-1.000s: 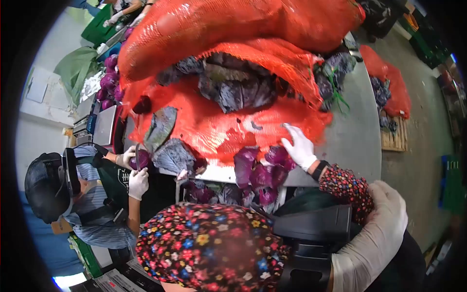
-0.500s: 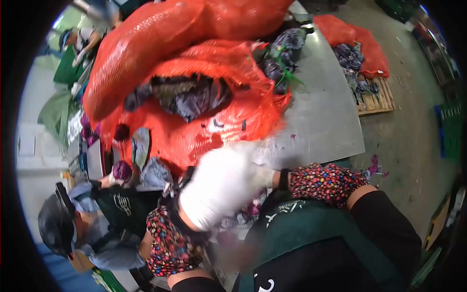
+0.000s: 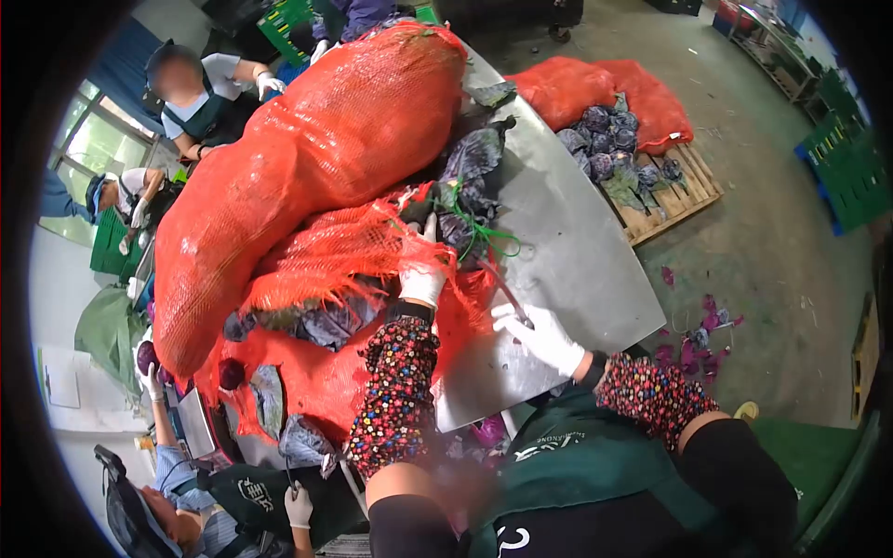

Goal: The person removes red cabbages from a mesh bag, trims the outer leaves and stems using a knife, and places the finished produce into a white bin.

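My left hand point(image 3: 421, 277), in a white glove, is stretched forward and closed on the bunched neck of an open orange mesh sack point(image 3: 321, 270) with purple cabbages showing inside. Just beyond its fingers lie dark cabbage leaves and a green string point(image 3: 476, 216). My right hand point(image 3: 542, 337), also gloved, rests on the steel table point(image 3: 581, 265) and grips a thin dark knife point(image 3: 507, 293) that points toward the sack. A large full orange sack point(image 3: 316, 149) lies across the table behind.
Another orange sack with loose cabbages point(image 3: 619, 130) sits on a wooden pallet point(image 3: 674, 191) to the right. Purple leaves point(image 3: 693, 335) litter the floor. A gloved co-worker point(image 3: 298, 507) stands at lower left, others point(image 3: 200, 93) at the far left. Green crates point(image 3: 846, 167) stand right.
My view has swung right and up. My left arm has gone from passing close to the camera to reaching out and gripping the sack's neck. My right hand now holds the knife on the table.
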{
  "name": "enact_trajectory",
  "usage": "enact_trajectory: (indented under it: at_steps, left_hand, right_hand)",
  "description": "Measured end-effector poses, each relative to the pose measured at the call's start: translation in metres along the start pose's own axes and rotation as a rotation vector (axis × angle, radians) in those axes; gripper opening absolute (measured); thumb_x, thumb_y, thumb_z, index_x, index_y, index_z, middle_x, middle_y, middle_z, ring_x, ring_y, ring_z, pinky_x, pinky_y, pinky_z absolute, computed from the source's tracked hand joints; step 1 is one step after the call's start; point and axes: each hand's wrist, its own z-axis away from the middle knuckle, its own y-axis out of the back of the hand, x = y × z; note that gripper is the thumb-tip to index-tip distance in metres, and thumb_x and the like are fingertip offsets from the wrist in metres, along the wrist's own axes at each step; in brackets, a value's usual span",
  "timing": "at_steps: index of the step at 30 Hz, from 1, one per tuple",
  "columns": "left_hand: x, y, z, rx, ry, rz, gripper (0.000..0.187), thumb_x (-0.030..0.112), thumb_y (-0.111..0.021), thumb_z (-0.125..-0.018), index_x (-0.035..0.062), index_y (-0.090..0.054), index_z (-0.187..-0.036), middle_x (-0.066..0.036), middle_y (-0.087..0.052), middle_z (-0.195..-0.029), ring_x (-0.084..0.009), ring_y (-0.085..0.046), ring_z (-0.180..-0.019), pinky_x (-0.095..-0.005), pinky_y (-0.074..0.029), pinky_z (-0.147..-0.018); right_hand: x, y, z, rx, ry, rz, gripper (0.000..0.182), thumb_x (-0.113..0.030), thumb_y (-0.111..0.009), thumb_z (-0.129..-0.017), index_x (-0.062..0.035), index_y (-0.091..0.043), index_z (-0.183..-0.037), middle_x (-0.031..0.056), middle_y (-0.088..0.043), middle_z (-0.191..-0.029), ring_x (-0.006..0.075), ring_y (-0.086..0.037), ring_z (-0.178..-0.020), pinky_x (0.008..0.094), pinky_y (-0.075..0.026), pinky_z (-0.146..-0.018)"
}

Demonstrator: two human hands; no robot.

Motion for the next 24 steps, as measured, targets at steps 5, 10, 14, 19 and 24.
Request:
enact_trajectory:
  at_steps: [5, 10, 14, 19, 24]
  left_hand:
    - [0.014, -0.027, -0.031, -0.122, -0.108, -0.297, 0.097, 0.027, -0.083, -0.055, 0.0127, -0.038, -0.14, -0.017, -0.038, -0.141, -0.0381, -0.05, -0.112, -0.0532, -0.046, -0.09]
    - [0.027, -0.017, -0.031, -0.241, 0.022, -0.161, 0.097, 0.028, -0.084, -0.053, 0.0188, -0.039, -0.139, -0.021, -0.039, -0.138, -0.0408, -0.053, -0.102, -0.0512, -0.049, -0.085]
    - [0.024, -0.005, 0.004, -0.019, 0.009, 0.01, 0.082, 0.026, -0.077, -0.064, 0.0176, -0.041, -0.138, -0.022, -0.041, -0.137, -0.0429, -0.047, -0.119, -0.0509, -0.041, -0.099]
    - [-0.004, -0.013, 0.104, 0.199, 0.263, 0.012, 0.072, 0.033, -0.074, -0.071, 0.0097, -0.045, -0.133, -0.022, -0.048, -0.127, -0.0412, -0.044, -0.12, -0.0475, -0.038, -0.102]
    - [0.004, 0.04, 0.211, 0.415, 0.649, 0.287, 0.093, 0.024, -0.088, -0.056, 0.0032, -0.041, -0.135, -0.021, -0.044, -0.131, -0.0368, -0.042, -0.123, -0.0443, -0.035, -0.106]
  right_hand:
    - [0.022, 0.008, 0.025, 0.024, -0.181, -0.108, 0.026, -0.018, -0.059, -0.092, -0.0063, -0.065, -0.115, -0.002, -0.069, -0.087, 0.0023, -0.053, -0.065, 0.0207, -0.044, -0.056]
    - [0.027, 0.002, 0.029, 0.01, -0.093, -0.03, 0.025, -0.018, -0.06, -0.092, -0.0059, -0.066, -0.113, -0.0041, -0.067, -0.082, 0.0011, -0.047, -0.063, 0.0203, -0.041, -0.057]
    - [0.021, -0.003, 0.029, -0.003, -0.055, 0.011, 0.025, -0.018, -0.059, -0.093, -0.0056, -0.065, -0.114, -0.0042, -0.067, -0.082, 0.0012, -0.048, -0.064, 0.0202, -0.041, -0.057]
    - [-0.024, -0.006, 0.047, -0.194, -0.147, -0.033, 0.026, -0.015, -0.055, -0.093, -0.0034, -0.063, -0.115, 0.0032, -0.069, -0.086, 0.0102, -0.063, -0.072, 0.0261, -0.051, -0.064]
    - [-0.022, -0.023, 0.066, -0.347, 0.207, -0.036, 0.023, -0.012, -0.053, -0.094, -0.0014, -0.062, -0.112, 0.0056, -0.068, -0.09, 0.0113, -0.065, -0.08, 0.0243, -0.052, -0.069]
